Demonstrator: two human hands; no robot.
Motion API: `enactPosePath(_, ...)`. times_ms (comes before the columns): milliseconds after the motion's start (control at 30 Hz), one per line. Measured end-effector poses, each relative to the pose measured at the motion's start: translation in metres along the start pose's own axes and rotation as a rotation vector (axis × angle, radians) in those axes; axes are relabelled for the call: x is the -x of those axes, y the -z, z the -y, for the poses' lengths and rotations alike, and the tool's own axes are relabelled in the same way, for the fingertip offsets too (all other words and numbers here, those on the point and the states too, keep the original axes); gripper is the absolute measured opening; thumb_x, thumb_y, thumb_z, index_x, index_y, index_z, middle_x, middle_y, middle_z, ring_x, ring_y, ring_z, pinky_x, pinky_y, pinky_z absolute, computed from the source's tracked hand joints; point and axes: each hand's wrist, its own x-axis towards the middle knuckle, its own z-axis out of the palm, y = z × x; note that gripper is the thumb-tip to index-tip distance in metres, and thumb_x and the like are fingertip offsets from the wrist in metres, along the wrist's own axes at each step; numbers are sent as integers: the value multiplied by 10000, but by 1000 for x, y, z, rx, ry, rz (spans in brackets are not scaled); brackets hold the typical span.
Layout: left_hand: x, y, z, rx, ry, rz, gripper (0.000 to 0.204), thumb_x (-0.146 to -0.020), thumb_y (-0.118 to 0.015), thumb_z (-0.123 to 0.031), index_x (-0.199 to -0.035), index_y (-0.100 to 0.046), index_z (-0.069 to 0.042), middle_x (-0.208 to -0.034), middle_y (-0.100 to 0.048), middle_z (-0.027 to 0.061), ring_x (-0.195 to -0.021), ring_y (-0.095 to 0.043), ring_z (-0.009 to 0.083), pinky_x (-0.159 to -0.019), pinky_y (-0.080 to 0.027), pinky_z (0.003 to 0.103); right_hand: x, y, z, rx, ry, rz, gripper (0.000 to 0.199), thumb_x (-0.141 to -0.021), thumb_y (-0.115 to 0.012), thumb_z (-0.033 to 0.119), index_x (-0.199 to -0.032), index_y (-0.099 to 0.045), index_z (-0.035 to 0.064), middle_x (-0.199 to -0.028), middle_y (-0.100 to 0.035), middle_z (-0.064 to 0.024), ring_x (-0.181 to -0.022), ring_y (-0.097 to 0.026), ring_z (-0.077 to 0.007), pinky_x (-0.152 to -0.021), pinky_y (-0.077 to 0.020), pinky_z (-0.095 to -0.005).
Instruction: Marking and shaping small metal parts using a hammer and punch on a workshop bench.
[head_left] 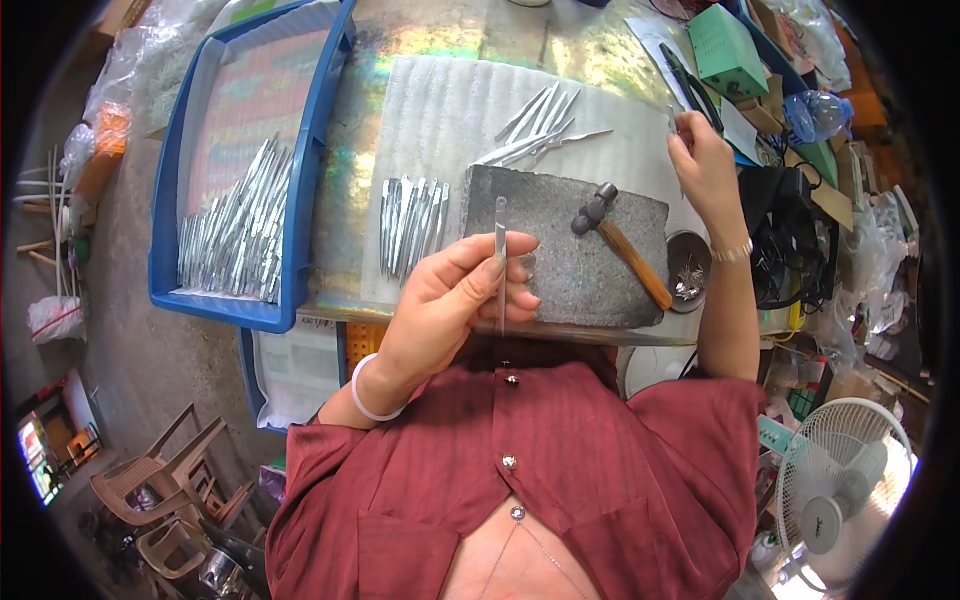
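Note:
My left hand (462,283) is closed in a pinch on a slim silver metal strip (501,240), held upright in front of my chest, over the near left part of a grey stone block (530,250). On the block lies a hammer (625,245) with a wooden handle. Out to the right, my right hand (703,165) is raised with its fingers pinched on something small that I cannot make out, near a black pen-like tool (690,85). Small metal pieces (690,280) lie in a round dark dish beside the block.
Several pointed metal strips (540,125) lie behind the block, and a row of them (412,225) to its left, on white foam sheet (430,110). A blue tray (300,215) holds many more. At right stand a green box (728,50), a plastic bottle (818,117) and a fan (845,480).

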Motion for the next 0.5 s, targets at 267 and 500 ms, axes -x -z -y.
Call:
enactPosePath(267, 10, -2, 6, -444, -158, 16, 272, -958, -496, -51, -1217, -526, 28, -972, -607, 49, -832, -604, 91, -742, -518, 224, 94, 8, 129, -1190, -121, 516, 145, -894, -527, -7, -1037, -504, -23, -830, -573, -32, -609, -564, -53, -551, -442, -170)
enactPosePath(500, 16, -7, 4, -438, -297, 34, 125, -920, -541, 10, -1041, -553, 34, -959, -608, 61, -895, -603, 98, -772, -497, 217, 106, -5, 150, -1053, 33, 351, 101, -890, -586, 25, -967, -539, -20, -787, -588, -70, -628, -591, -95, -543, -460, -209)
